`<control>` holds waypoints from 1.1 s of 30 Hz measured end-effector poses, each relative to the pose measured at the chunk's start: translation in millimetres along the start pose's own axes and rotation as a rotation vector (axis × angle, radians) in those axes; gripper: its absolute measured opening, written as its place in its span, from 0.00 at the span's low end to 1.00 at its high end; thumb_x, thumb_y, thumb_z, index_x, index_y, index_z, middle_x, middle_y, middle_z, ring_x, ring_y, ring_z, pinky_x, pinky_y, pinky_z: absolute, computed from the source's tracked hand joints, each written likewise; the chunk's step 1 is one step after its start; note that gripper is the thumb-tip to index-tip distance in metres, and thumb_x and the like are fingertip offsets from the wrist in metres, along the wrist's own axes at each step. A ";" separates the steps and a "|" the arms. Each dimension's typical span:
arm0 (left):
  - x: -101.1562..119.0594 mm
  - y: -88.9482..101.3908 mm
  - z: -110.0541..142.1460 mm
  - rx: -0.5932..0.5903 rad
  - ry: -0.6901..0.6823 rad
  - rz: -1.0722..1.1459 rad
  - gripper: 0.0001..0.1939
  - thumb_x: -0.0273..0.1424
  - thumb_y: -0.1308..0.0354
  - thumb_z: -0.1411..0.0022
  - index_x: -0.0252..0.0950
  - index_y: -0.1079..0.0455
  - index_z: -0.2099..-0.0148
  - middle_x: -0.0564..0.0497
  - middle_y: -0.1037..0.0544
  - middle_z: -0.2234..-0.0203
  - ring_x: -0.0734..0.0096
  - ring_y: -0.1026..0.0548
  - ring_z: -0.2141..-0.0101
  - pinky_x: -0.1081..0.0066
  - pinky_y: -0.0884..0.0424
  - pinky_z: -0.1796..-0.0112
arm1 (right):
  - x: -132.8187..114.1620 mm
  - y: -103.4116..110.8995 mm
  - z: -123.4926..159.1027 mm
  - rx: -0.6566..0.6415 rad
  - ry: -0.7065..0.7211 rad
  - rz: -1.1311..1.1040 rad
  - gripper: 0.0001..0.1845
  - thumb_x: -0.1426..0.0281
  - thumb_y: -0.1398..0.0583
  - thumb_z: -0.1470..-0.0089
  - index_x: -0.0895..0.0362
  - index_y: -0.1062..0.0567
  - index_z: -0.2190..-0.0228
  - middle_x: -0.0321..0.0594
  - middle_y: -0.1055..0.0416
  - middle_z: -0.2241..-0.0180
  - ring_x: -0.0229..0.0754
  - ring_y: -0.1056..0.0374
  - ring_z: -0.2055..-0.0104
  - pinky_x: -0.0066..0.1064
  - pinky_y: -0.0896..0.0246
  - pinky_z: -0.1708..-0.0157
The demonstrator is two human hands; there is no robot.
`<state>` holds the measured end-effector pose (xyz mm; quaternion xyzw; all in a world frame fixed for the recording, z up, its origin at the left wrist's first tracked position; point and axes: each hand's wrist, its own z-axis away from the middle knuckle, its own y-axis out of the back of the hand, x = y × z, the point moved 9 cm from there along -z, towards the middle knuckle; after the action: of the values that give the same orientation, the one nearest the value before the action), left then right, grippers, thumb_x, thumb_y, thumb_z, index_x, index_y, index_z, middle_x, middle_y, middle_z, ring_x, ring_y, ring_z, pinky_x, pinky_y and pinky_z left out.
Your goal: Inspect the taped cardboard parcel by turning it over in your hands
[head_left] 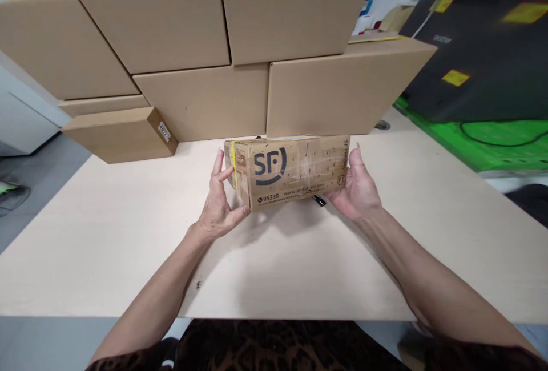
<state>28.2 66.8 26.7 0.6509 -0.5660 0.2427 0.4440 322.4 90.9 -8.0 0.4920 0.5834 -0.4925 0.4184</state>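
Note:
A brown cardboard box (299,168) printed with a dark SF logo is held between my two hands, slightly tilted above the table. Yellow tape runs down its left end, and clear tape crosses the front. My left hand (220,202) presses against the left end, thumb at the lower front corner and fingers along the side. At the other end, my right hand (357,188) supports the lower right corner, with its fingers partly hidden behind and beneath the box. A small black object (319,200) shows just under the box's lower edge; its kind is unclear.
Large plain cartons (201,103) are stacked along the back of the pale table (299,268). A flatter carton (120,134) with a white label sits at the back left. Right of the table are a dark Brother-marked case (466,63) and a green surface (479,148).

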 end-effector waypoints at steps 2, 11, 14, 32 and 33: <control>2.1 6.5 -1.2 0.043 0.024 0.021 0.43 0.38 0.16 0.59 0.44 0.33 0.43 0.38 0.49 0.22 0.35 0.61 0.21 0.33 0.61 0.27 | 0.4 -6.2 1.4 -0.059 -0.029 -0.033 0.43 0.32 0.54 0.36 0.48 0.19 0.46 0.51 0.16 0.47 0.66 0.28 0.33 0.67 0.29 0.40; 19.1 18.3 -8.0 0.057 -0.090 -0.018 0.38 0.36 0.19 0.56 0.46 0.33 0.45 0.42 0.36 0.30 0.40 0.47 0.25 0.36 0.55 0.27 | 4.1 -20.3 8.9 -0.108 -0.154 -0.101 0.45 0.30 0.56 0.39 0.47 0.19 0.47 0.50 0.16 0.49 0.68 0.28 0.34 0.73 0.31 0.40; 16.2 21.1 -5.3 0.094 -0.077 -0.017 0.37 0.41 0.19 0.57 0.47 0.30 0.47 0.43 0.34 0.32 0.38 0.46 0.25 0.36 0.50 0.28 | 7.3 -17.6 9.1 -0.077 -0.180 -0.117 0.44 0.30 0.55 0.38 0.47 0.18 0.49 0.50 0.15 0.51 0.67 0.26 0.36 0.73 0.31 0.39; 24.5 36.8 -5.5 0.051 -0.469 -0.695 0.75 0.68 0.30 0.59 0.42 0.56 0.19 0.34 0.33 0.34 0.35 0.33 0.36 0.40 0.38 0.37 | 22.7 -27.7 20.5 -0.182 -0.357 -0.288 0.40 0.29 0.46 0.42 0.48 0.17 0.56 0.49 0.15 0.55 0.65 0.24 0.42 0.61 0.23 0.50; 21.0 39.6 -6.4 0.067 -0.440 -0.677 0.75 0.68 0.29 0.61 0.43 0.54 0.19 0.34 0.33 0.34 0.34 0.34 0.36 0.38 0.40 0.35 | 22.1 -28.4 20.2 -0.185 -0.345 -0.283 0.39 0.30 0.46 0.41 0.47 0.17 0.55 0.49 0.16 0.54 0.64 0.23 0.42 0.60 0.22 0.51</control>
<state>-3.3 62.7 58.9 0.8509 -0.3930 -0.0439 0.3458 290.8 73.7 -28.1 0.2734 0.6090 -0.5675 0.4820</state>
